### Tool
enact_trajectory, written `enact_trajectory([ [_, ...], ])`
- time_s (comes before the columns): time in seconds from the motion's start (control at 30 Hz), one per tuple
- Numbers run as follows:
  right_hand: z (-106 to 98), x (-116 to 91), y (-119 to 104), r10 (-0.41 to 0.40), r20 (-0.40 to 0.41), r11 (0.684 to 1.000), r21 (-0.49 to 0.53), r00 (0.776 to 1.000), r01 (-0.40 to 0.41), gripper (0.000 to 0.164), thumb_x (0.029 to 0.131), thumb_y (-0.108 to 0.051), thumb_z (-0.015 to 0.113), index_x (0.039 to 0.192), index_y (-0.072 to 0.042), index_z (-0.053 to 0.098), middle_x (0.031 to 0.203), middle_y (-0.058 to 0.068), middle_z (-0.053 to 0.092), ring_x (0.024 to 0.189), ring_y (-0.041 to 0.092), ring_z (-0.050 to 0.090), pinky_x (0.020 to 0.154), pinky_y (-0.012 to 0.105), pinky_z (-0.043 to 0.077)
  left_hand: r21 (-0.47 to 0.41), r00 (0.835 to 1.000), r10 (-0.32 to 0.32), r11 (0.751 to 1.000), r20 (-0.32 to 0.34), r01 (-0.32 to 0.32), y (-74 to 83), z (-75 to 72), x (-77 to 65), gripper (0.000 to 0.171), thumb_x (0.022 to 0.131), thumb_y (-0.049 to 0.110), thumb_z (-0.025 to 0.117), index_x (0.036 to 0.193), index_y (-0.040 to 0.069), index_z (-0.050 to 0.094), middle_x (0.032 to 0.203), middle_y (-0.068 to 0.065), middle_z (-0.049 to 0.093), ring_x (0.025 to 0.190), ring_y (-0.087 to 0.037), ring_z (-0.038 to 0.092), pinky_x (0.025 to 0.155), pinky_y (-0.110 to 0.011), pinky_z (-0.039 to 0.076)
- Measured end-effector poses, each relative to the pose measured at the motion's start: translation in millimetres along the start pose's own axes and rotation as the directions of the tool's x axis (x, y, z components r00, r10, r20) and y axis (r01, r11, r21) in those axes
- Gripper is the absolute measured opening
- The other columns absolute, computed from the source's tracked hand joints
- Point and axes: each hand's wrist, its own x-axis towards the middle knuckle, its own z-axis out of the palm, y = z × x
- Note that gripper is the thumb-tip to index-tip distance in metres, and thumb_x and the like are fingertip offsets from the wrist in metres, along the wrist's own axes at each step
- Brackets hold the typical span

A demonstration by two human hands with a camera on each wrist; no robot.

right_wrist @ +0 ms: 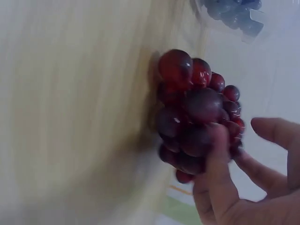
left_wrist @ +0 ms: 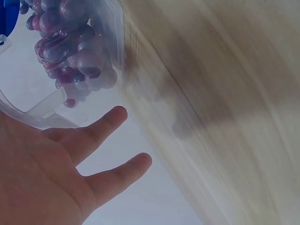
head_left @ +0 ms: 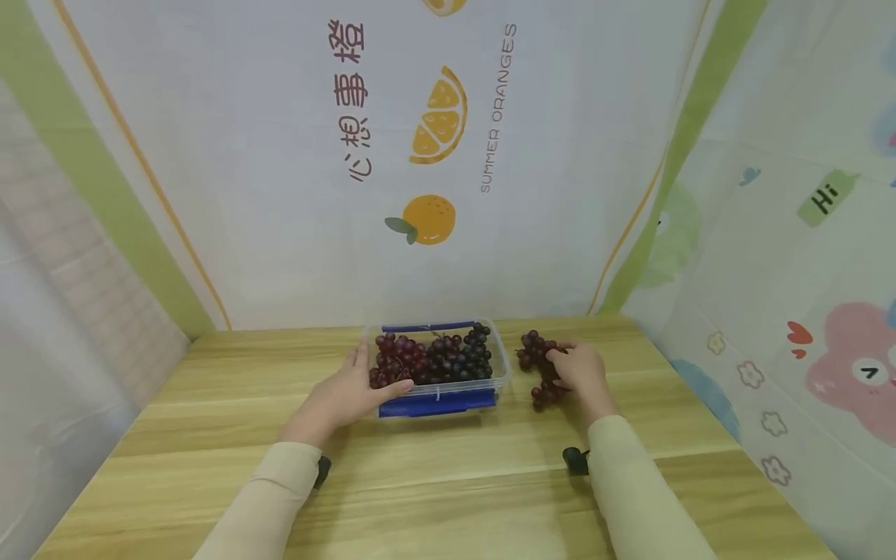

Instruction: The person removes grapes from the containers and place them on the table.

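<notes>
A clear plastic container (head_left: 500,379) with blue clip flaps (head_left: 437,403) holds several bunches of grapes (head_left: 427,358), red on the left and nearly black on the right. My left hand (head_left: 357,393) rests against its left end, thumb over the front rim and fingers along the side. In the left wrist view, two fingers (left_wrist: 101,129) stretch out straight beside the wall. To the right of the container, my right hand (head_left: 579,369) pinches dark red grapes (right_wrist: 194,112) between thumb and fingers. Whether the grapes (head_left: 535,350) there form one bunch or two, I cannot tell.
Everything stands on a wood-grain table (head_left: 434,482), near its back edge. A white curtain (head_left: 280,194) printed with oranges hangs behind, and another printed cloth (head_left: 756,311) borders the right side. Small black devices (head_left: 575,460) sit at both wrists.
</notes>
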Motion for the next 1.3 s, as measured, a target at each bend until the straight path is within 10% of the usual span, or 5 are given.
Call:
enact_trajectory([
  [0.2,-8,2,-18,-0.067,0.12,0.936,-0.336,0.991,0.104,0.046,0.107,-0.028,0.053,0.135,0.006,0.065,0.125,0.027,0.068,0.081,0.024,0.067,0.073,0.033,0.058,0.007,1.0,-0.008,1.0,0.0,0.008,1.8,-0.3,0.4,0.134,0.087,0.091,0.052,0.171,0.008,-0.012,0.178,-0.027,0.003,0.136,-0.054,0.059,0.063,-0.041,0.057],
  [0.4,-11,-3,-44,-0.113,0.214,0.764,-0.605,0.97,0.223,0.035,0.108,-0.028,0.057,0.113,0.004,0.069,0.119,0.026,0.071,0.105,0.039,0.069,0.093,0.05,0.056,-0.005,1.0,-0.014,1.0,0.004,0.014,0.7,3.6,0.8,0.136,0.085,0.094,0.052,0.171,0.01,-0.013,0.179,-0.026,0.003,0.122,-0.049,0.069,0.053,-0.037,0.051],
  [0.7,1,-23,-105,-0.252,0.381,0.582,-0.675,0.89,0.454,0.031,0.105,-0.025,0.063,0.124,-0.003,0.073,0.123,0.016,0.075,0.105,0.031,0.072,0.095,0.049,0.059,0.001,0.999,-0.012,1.0,-0.03,0.012,-1.5,6.4,2.5,0.137,0.083,0.097,0.049,0.171,0.01,-0.01,0.179,-0.025,0.006,0.135,-0.053,0.06,0.056,-0.037,0.054],
  [0.93,30,-26,-124,-0.275,0.517,0.62,-0.549,0.81,0.561,0.048,0.103,-0.024,0.072,0.147,-0.006,0.063,0.145,0.015,0.067,0.116,0.027,0.072,0.101,0.047,0.06,-0.002,0.998,-0.024,1.0,-0.051,0.024,-1.4,9.3,1.7,0.134,0.085,0.094,0.052,0.172,0.011,-0.009,0.179,-0.025,0.008,0.126,-0.051,0.067,0.049,-0.037,0.05],
  [1.3,67,-20,-119,-0.304,0.468,0.609,-0.575,0.83,0.547,0.054,0.101,-0.036,0.075,0.148,-0.012,0.064,0.151,0.016,0.062,0.131,0.033,0.067,0.108,0.052,0.057,0.05,0.996,-0.02,0.998,-0.089,0.024,-3.6,7.5,1.5,0.138,0.081,0.1,0.046,0.172,0.008,-0.002,0.177,-0.024,0.016,0.134,-0.051,0.062,0.048,-0.034,0.049],
])
